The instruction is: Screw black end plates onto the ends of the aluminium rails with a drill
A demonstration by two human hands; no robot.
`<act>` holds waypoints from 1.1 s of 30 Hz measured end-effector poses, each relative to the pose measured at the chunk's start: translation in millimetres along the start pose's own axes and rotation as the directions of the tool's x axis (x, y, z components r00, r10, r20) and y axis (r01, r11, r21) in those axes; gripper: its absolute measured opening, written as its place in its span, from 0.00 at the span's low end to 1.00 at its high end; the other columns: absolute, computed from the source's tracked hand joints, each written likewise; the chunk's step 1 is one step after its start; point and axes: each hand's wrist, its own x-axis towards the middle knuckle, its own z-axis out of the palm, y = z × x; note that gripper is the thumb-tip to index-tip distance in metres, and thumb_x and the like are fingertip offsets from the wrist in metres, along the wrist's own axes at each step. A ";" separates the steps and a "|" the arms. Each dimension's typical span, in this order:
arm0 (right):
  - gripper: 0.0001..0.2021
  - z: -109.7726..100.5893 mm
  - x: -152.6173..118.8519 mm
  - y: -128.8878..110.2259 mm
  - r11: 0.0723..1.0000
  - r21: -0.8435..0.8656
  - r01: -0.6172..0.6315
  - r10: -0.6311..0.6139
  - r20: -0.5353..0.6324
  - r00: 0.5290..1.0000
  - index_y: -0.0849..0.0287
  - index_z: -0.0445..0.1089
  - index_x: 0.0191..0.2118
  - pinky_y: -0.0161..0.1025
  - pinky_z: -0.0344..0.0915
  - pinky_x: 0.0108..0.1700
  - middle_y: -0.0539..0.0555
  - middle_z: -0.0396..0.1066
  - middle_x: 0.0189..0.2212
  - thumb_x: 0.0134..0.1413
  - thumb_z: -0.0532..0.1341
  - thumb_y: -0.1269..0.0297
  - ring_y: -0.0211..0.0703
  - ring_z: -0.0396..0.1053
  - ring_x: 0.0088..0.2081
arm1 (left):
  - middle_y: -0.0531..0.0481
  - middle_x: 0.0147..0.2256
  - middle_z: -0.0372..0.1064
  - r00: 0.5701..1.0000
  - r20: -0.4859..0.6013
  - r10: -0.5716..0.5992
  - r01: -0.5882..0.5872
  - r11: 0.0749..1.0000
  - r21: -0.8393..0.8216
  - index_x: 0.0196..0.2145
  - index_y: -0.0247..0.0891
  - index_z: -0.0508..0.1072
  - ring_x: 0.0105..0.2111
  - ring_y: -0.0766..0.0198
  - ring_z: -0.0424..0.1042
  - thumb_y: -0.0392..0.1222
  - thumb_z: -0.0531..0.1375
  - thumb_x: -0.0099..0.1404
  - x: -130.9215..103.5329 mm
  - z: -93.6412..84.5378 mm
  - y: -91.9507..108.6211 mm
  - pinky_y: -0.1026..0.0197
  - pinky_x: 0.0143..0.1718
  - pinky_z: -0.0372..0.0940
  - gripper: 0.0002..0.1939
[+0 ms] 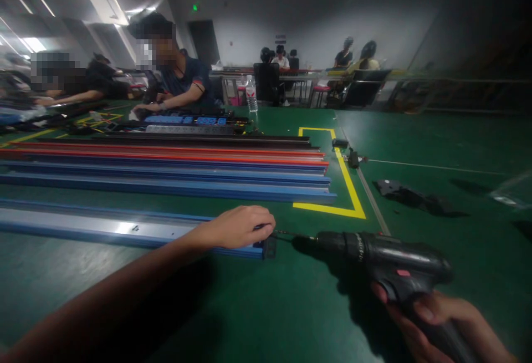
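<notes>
A black power drill (399, 257) is gripped by its handle in my right hand (432, 313), with its long thin bit pointing left. The bit's tip lies close to the fingers of my left hand (243, 227), which are closed at the right end of a blue rail (103, 229). Whatever my left fingers pinch is too small to make out. A black end piece (269, 249) sits on the rail's end, just below those fingers. The rail has a shiny silver middle face and lies flat on the green table (270, 318).
Several blue, red and black rails (187, 166) lie beyond my left hand, inside yellow tape (353, 199). Small black parts (353, 158) and a dark crumpled object (415, 197) are at the right. A bottle (251, 94) stands behind. A person (183, 77) works across the table.
</notes>
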 end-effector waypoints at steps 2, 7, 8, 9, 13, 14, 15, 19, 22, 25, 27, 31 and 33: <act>0.13 -2.9 0.6 2.8 1.000 0.022 0.021 -0.020 -0.026 0.999 0.60 0.73 0.44 0.30 0.68 0.20 0.50 0.73 0.24 0.52 0.63 0.66 0.33 0.65 0.14 | 0.50 0.39 0.70 1.000 0.009 -0.010 0.010 1.000 0.003 0.41 0.40 0.73 0.40 0.61 0.69 0.46 0.47 0.76 -0.2 -1.3 1.8 0.59 0.43 0.61 0.16; 0.15 -6.8 4.1 9.7 0.996 0.089 0.025 -0.030 0.052 0.998 0.63 0.76 0.43 0.31 0.70 0.19 0.52 0.74 0.23 0.48 0.63 0.66 0.32 0.65 0.13 | 0.49 0.43 0.70 1.000 0.021 0.022 -0.022 0.999 -0.026 0.42 0.40 0.72 0.46 0.60 0.68 0.45 0.47 0.76 -0.9 -2.3 1.6 0.59 0.48 0.60 0.16; 0.15 -6.5 4.6 10.6 0.996 0.089 0.017 -0.023 0.069 0.997 0.63 0.76 0.44 0.31 0.71 0.20 0.52 0.74 0.23 0.48 0.63 0.66 0.32 0.65 0.13 | 0.48 0.44 0.70 0.999 0.024 0.035 -0.034 0.999 -0.035 0.42 0.40 0.72 0.46 0.60 0.68 0.45 0.47 0.77 -1.1 -2.2 1.1 0.59 0.49 0.60 0.15; 0.15 -5.9 4.8 11.2 0.996 0.084 0.015 -0.022 0.078 0.997 0.64 0.76 0.44 0.31 0.71 0.20 0.52 0.74 0.23 0.48 0.63 0.67 0.32 0.65 0.13 | 0.48 0.43 0.70 0.999 0.026 0.047 -0.046 0.998 -0.043 0.42 0.40 0.72 0.46 0.60 0.68 0.44 0.47 0.77 -1.1 -2.0 0.6 0.59 0.49 0.60 0.16; 0.16 -1.6 4.0 12.2 0.997 0.073 0.021 -0.026 0.069 0.997 0.64 0.77 0.44 0.30 0.70 0.20 0.52 0.74 0.23 0.47 0.62 0.68 0.31 0.64 0.13 | 0.49 0.42 0.71 0.997 0.007 0.073 -0.072 0.995 -0.062 0.41 0.39 0.73 0.45 0.61 0.67 0.45 0.47 0.77 -1.3 -1.1 -1.0 0.59 0.50 0.60 0.16; 0.17 -1.1 3.8 12.3 0.997 0.072 0.021 -0.026 0.068 0.997 0.64 0.77 0.44 0.30 0.70 0.20 0.52 0.74 0.23 0.47 0.62 0.68 0.31 0.64 0.13 | 0.49 0.42 0.71 0.997 0.001 0.076 -0.075 0.995 -0.063 0.41 0.39 0.73 0.45 0.61 0.67 0.46 0.47 0.77 -1.3 -1.1 -1.1 0.59 0.50 0.60 0.17; 0.17 -1.3 3.8 12.5 0.997 0.070 0.021 -0.025 0.066 0.997 0.64 0.77 0.44 0.30 0.70 0.20 0.53 0.75 0.24 0.47 0.62 0.69 0.31 0.65 0.13 | 0.48 0.42 0.71 0.997 -0.003 0.077 -0.078 0.995 -0.063 0.42 0.39 0.73 0.45 0.61 0.68 0.46 0.47 0.77 -1.5 -1.2 -1.0 0.59 0.49 0.60 0.17; 0.17 -9.1 5.4 14.2 0.997 0.075 0.015 -0.022 0.090 0.996 0.62 0.78 0.45 0.32 0.72 0.21 0.54 0.76 0.24 0.48 0.62 0.70 0.34 0.68 0.14 | 0.48 0.42 0.72 0.994 -0.043 0.101 -0.104 0.992 -0.074 0.43 0.39 0.73 0.45 0.61 0.68 0.47 0.49 0.77 -2.0 -0.5 -1.3 0.59 0.49 0.61 0.15; 0.17 -16.6 6.4 13.8 0.995 0.095 0.004 -0.013 0.096 0.995 0.61 0.79 0.46 0.33 0.73 0.20 0.55 0.76 0.24 0.48 0.63 0.69 0.36 0.70 0.15 | 0.48 0.43 0.72 0.983 -0.100 0.156 -0.163 0.984 -0.073 0.44 0.39 0.73 0.46 0.61 0.68 0.47 0.49 0.77 -1.5 2.9 -5.5 0.58 0.50 0.62 0.14; 0.17 -18.0 6.3 11.3 0.996 0.087 0.008 -0.014 0.067 0.998 0.62 0.80 0.45 0.33 0.73 0.19 0.56 0.76 0.24 0.47 0.64 0.70 0.36 0.70 0.14 | 0.46 0.45 0.72 0.958 -0.215 0.189 -0.198 0.980 -0.019 0.47 0.38 0.72 0.48 0.60 0.69 0.43 0.47 0.77 -1.3 4.1 -10.6 0.55 0.53 0.63 0.15; 0.16 -15.8 6.3 9.9 0.997 0.080 0.023 -0.027 0.053 0.998 0.63 0.80 0.44 0.33 0.73 0.19 0.55 0.76 0.23 0.46 0.64 0.70 0.36 0.69 0.14 | 0.44 0.46 0.72 0.918 -0.337 0.207 -0.197 0.978 0.065 0.50 0.37 0.70 0.49 0.58 0.69 0.41 0.48 0.77 -3.3 -0.4 -7.2 0.52 0.53 0.64 0.14; 0.15 -12.7 7.6 8.5 0.995 0.087 0.052 -0.055 0.028 0.998 0.63 0.80 0.43 0.33 0.72 0.18 0.55 0.76 0.23 0.47 0.65 0.68 0.36 0.69 0.14 | 0.43 0.47 0.74 0.788 -0.490 0.373 -0.289 0.927 0.240 0.55 0.37 0.66 0.48 0.56 0.71 0.37 0.52 0.73 -21.3 -12.3 38.9 0.49 0.51 0.66 0.15; 0.15 -15.5 8.6 6.7 0.996 0.081 0.050 -0.054 0.045 0.998 0.62 0.80 0.42 0.32 0.71 0.18 0.55 0.76 0.23 0.47 0.66 0.67 0.35 0.69 0.14 | 0.45 0.43 0.75 0.753 -0.502 0.425 -0.403 0.901 0.159 0.57 0.40 0.64 0.43 0.59 0.73 0.37 0.51 0.73 -39.5 -5.7 78.9 0.53 0.46 0.69 0.17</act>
